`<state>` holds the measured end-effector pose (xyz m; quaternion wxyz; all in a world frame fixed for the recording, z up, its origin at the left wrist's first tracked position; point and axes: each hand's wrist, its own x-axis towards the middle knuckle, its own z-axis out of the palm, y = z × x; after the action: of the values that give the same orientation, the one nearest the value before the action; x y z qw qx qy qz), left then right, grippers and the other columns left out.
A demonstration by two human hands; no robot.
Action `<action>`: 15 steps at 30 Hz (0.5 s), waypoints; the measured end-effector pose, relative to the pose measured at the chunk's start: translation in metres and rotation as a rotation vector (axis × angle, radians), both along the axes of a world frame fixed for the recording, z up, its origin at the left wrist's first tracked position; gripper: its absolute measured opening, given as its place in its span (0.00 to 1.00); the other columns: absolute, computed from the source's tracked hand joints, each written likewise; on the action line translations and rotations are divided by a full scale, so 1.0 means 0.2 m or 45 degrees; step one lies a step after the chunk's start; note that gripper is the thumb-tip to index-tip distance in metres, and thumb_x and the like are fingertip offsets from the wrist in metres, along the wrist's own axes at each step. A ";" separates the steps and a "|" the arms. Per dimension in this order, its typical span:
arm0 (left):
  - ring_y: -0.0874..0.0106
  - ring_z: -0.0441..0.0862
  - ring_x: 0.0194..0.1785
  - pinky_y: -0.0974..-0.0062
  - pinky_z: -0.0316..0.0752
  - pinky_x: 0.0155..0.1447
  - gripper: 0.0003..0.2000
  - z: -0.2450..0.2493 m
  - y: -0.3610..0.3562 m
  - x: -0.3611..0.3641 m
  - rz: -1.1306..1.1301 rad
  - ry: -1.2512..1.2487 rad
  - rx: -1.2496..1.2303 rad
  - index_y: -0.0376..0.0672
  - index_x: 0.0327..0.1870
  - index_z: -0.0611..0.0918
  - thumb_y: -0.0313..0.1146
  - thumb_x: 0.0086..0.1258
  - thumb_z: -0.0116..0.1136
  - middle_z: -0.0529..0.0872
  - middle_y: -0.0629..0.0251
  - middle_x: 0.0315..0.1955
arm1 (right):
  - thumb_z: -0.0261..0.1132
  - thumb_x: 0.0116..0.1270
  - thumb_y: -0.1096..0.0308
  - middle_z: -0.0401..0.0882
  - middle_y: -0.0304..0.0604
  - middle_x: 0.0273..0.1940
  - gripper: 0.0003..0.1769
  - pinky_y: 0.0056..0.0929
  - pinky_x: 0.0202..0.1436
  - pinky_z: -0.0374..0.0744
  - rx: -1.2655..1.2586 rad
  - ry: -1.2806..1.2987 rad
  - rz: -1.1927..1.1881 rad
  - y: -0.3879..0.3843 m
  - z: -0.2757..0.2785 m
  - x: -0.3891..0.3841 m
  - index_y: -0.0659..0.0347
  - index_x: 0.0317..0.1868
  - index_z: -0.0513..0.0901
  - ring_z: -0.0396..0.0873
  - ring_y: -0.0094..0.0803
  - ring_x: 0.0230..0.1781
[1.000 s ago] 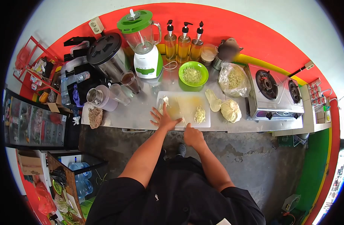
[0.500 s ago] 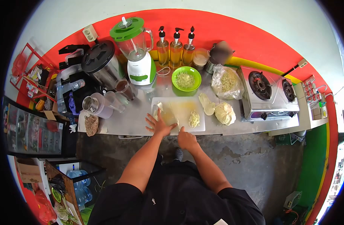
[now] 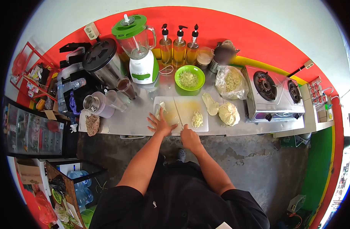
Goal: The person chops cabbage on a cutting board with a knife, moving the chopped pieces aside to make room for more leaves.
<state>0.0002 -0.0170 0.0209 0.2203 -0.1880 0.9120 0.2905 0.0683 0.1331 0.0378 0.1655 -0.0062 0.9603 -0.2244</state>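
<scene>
L hand [image 3: 160, 124]: open, palm down, fingers spread, at board's near edge, approx. 7-8 o'clock from board ctr. White piece [image 3: 162, 107] lies just past its fingertips, toward 12. R hand [image 3: 190, 138]: closed, gripping handle of knife [image 3: 177, 111] at approx. 6; blade runs up across board, tip twd 11-12. Hands close together but apart.

White cutting board [image 3: 186, 104] under blade, on steel counter [image 3: 140, 124]. Shredded veg pile [image 3: 197, 119] on board, R of blade, approx. 4.

Beyond board, clock still from its ctr: pale leaf [image 3: 210, 104] at 2-3, just off the edge, next to cabbage head [image 3: 229, 114] at 3. Green bowl [image 3: 189, 88] w/ shreds at 12. Clear plastic bag [image 3: 231, 83] w/ more shreds at 2; 2-burner stove [image 3: 274, 95] farther out, 2-3, just beside bag.

Back row: pump bottles [image 3: 179, 51], 3 of them, upright at 12; blender [image 3: 143, 66] w/ green lid at 11; steel container [image 3: 106, 65] w/ black lid at 10. Cup w/ brown contents [image 3: 126, 87] also 10, nearer. Rough lump [image 3: 92, 125] well out, btwn 8 & 9; can't tell what it is.
</scene>
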 end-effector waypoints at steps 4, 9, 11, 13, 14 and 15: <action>0.43 0.12 0.80 0.27 0.25 0.74 0.66 0.00 -0.02 0.00 -0.018 -0.036 0.025 0.75 0.81 0.36 0.53 0.49 0.81 0.17 0.45 0.78 | 0.55 0.76 0.62 0.84 0.67 0.32 0.18 0.57 0.40 0.82 -0.131 0.156 0.021 0.00 -0.03 0.05 0.73 0.51 0.66 0.84 0.65 0.35; 0.43 0.12 0.80 0.29 0.24 0.75 0.65 -0.01 -0.04 0.03 -0.029 0.018 0.108 0.75 0.81 0.35 0.49 0.52 0.80 0.17 0.45 0.78 | 0.54 0.76 0.61 0.85 0.62 0.35 0.27 0.52 0.41 0.84 -0.032 -0.014 0.069 -0.02 -0.09 0.10 0.77 0.63 0.65 0.86 0.59 0.37; 0.43 0.13 0.80 0.29 0.24 0.75 0.64 -0.03 -0.05 0.05 -0.040 0.068 0.118 0.74 0.81 0.35 0.47 0.54 0.79 0.18 0.45 0.78 | 0.55 0.76 0.61 0.84 0.65 0.33 0.22 0.55 0.40 0.83 -0.064 0.018 -0.001 0.00 -0.10 0.12 0.74 0.57 0.66 0.85 0.63 0.36; 0.43 0.14 0.80 0.29 0.24 0.75 0.63 -0.05 -0.04 0.07 -0.047 0.133 0.126 0.73 0.81 0.35 0.45 0.55 0.79 0.19 0.44 0.79 | 0.55 0.75 0.62 0.83 0.68 0.31 0.18 0.58 0.39 0.82 -0.098 0.065 -0.067 0.03 -0.09 0.12 0.72 0.50 0.66 0.84 0.66 0.35; 0.43 0.15 0.81 0.29 0.24 0.75 0.63 -0.05 -0.04 0.08 -0.049 0.176 0.132 0.73 0.81 0.35 0.44 0.56 0.78 0.20 0.44 0.79 | 0.55 0.75 0.62 0.83 0.68 0.31 0.18 0.59 0.40 0.82 -0.076 0.074 -0.125 0.06 -0.09 0.12 0.72 0.50 0.66 0.84 0.66 0.35; 0.43 0.16 0.81 0.30 0.24 0.75 0.62 -0.04 -0.04 0.09 -0.052 0.217 0.135 0.72 0.81 0.35 0.43 0.57 0.78 0.22 0.44 0.79 | 0.55 0.75 0.62 0.83 0.68 0.31 0.18 0.59 0.40 0.82 -0.056 0.081 -0.184 0.08 -0.09 0.12 0.71 0.50 0.66 0.84 0.66 0.35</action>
<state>0.0184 -0.0257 0.0125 0.1575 -0.1320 0.9144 0.3489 0.0922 0.1494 0.0189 0.1182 0.0525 0.9579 -0.2565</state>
